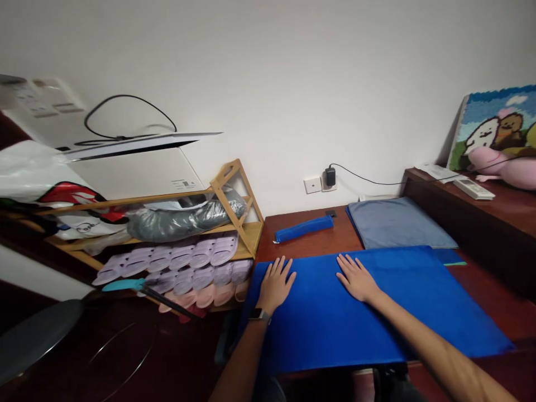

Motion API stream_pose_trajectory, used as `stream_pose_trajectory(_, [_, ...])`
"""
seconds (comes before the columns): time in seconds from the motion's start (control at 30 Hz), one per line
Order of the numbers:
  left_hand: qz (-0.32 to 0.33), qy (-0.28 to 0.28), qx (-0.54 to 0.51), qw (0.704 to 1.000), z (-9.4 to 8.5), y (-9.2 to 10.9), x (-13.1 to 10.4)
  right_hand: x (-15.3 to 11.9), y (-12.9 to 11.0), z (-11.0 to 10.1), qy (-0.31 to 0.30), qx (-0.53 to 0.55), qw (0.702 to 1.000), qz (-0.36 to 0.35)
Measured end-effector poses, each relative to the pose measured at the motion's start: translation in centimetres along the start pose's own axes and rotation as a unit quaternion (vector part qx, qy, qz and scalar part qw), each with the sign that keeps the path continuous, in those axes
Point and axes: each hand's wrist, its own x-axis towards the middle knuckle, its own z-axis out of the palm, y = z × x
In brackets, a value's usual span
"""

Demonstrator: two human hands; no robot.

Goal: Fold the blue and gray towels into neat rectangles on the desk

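Observation:
A bright blue cloth point(322, 318) lies spread over the desk, its front edge reaching the desk's near side. My left hand point(276, 285) rests flat on the cloth near its left far corner, fingers apart. Flat on the same cloth, close to its far edge, is my right hand point(355, 276), also with its fingers spread. Neither hand holds anything. Beyond them a rolled or folded blue cloth point(305, 229) lies on the brown desk point(268, 243). A grey-blue folded cloth point(400, 223) sits at the back right, partly over another blue piece.
Left of the desk stands a wooden rack point(247, 223) with several lilac slippers point(201, 254) and a white box point(138, 170) on top. A black plug point(330, 177) sits in the wall, its cord running right to a raised shelf with a remote control point(474, 188) and pink plush toy point(513, 167).

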Motion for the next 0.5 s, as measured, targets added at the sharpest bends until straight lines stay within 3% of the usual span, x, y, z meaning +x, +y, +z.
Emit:
stream_pose_trajectory(0.03, [-0.009, -0.019, 0.003, 1.000, 0.2, -0.5, 0.2, 0.1, 0.4, 0.2, -0.004, -0.002, 1.000, 0.004])
stream_pose_trajectory(0.1, [-0.028, -0.045, 0.009, 0.999, 0.6, -2.2, -0.1, -0.9, 3.5, 0.3, 0.000, -0.012, 0.999, 0.033])
stream_pose_trajectory(0.2, [-0.041, -0.041, 0.013, 0.998, 1.2, -4.3, -0.9, -4.7, 11.6, -0.6, 0.014, -0.034, 0.991, 0.129])
stream_pose_trajectory(0.33, [-0.046, -0.025, 0.007, 0.999, 1.6, -4.6, -1.4, -9.2, 21.6, -2.6, 0.012, -0.057, 0.961, 0.271])
stream_pose_trajectory(0.4, [-0.047, -0.026, 0.008, 0.999, 1.6, -4.3, -1.3, -10.2, 24.2, -3.2, 0.013, -0.064, 0.951, 0.301])
stream_pose_trajectory(0.5, [-0.043, -0.024, 0.014, 0.999, 1.5, -4.2, -1.2, -10.6, 25.2, -3.4, 0.014, -0.067, 0.948, 0.310])
